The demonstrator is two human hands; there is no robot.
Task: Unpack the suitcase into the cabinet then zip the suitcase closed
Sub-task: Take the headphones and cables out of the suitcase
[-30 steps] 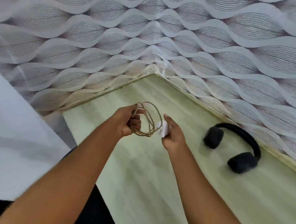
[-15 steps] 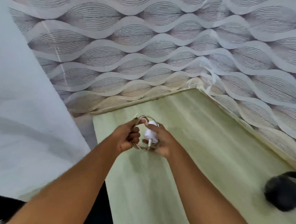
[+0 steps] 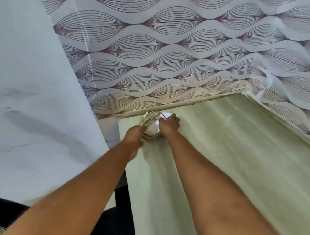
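1. Two bare forearms reach up from the bottom of the frame over the pale green shelf (image 3: 238,158); dark area at lower left.
2. Frame centre: left hand (image 3: 134,136) grips the coiled cable (image 3: 147,119); right hand (image 3: 168,124) curls round the white charger (image 3: 166,116); both low over the shelf's rear left corner.
3. White panel (image 3: 34,91) fills the left of the frame; wave-patterned wallpaper (image 3: 173,45) across the top.

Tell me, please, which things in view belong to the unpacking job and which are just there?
Job: coiled beige cable gripped by the left hand; small white charger block held by the right hand; pale green shelf.
Just there: wave-patterned wallpaper; plain white panel.
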